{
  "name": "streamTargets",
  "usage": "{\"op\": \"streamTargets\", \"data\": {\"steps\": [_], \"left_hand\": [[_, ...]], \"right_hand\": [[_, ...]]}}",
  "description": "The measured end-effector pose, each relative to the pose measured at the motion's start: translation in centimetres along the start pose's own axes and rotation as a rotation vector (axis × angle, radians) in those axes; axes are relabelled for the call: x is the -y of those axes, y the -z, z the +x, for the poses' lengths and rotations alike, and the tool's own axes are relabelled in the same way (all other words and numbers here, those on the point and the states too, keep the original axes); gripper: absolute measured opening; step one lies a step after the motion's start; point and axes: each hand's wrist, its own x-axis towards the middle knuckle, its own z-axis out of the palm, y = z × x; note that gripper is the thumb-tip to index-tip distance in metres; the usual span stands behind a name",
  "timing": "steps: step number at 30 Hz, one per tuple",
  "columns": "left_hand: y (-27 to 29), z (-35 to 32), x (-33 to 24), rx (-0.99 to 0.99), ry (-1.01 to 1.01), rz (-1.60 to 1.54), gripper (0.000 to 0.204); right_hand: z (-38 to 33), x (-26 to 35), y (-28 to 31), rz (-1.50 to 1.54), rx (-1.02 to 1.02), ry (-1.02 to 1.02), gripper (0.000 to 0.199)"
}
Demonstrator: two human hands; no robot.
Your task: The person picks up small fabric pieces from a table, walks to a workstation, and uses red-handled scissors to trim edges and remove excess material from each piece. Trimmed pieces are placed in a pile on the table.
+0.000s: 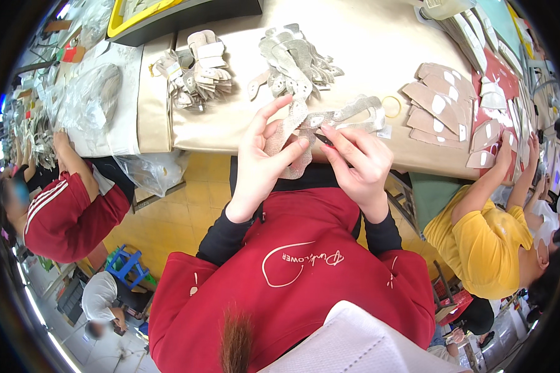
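Left-hand grip (261,156) pinching a silver, glittery, strap-shaped piece (291,124); right-hand grip (362,161) pinching a slim black pointed tool (323,139).
Between the grips, the piece looks light and pliable, best held by its broad end.

Around our hands (317,152), the worktop (230,133) spreads from nine through twelve to three o'clock. We have a strap (279,144) in the left hand (262,155) and a tool (323,138) in the right hand (362,165), over the worktop's near edge. On the worktop, we see a pile (289,53) at twelve, a bundle (202,74) at ten, a tray (186,23) behind the bundle at eleven, a bag (109,87) between nine and ten, and panels (438,102) between two and three. On the floor (186,205), a stool (127,266) stands at eight o'clock from us.
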Motion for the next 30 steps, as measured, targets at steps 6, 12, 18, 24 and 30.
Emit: {"op": "streamTargets", "data": {"steps": [6, 12, 18, 24, 30], "left_hand": [[-0.16, -0.08, -0.08, 0.025, -0.020, 0.005, 0.065], [-0.19, -0.17, 0.03, 0.029, 0.010, -0.008, 0.067], [-0.49, -0.23, 0.07, 0.003, -0.006, -0.012, 0.068], [-0.34, -0.27, 0.11, 0.009, 0.010, -0.019, 0.068], [-0.22, 0.00, 0.79, 0.029, 0.029, -0.016, 0.068]], "right_hand": [[-0.13, 0.03, -0.35, 0.013, 0.013, -0.054, 0.042], [0.11, 0.28, -0.24, 0.022, 0.036, -0.047, 0.044], [0.08, 0.33, -0.22, -0.056, 0.049, 0.003, 0.049], [-0.15, 0.19, -0.09, -0.100, 0.050, 0.046, 0.052], [-0.42, -0.55, -0.13, -0.019, -0.004, 0.032, 0.045]]}}
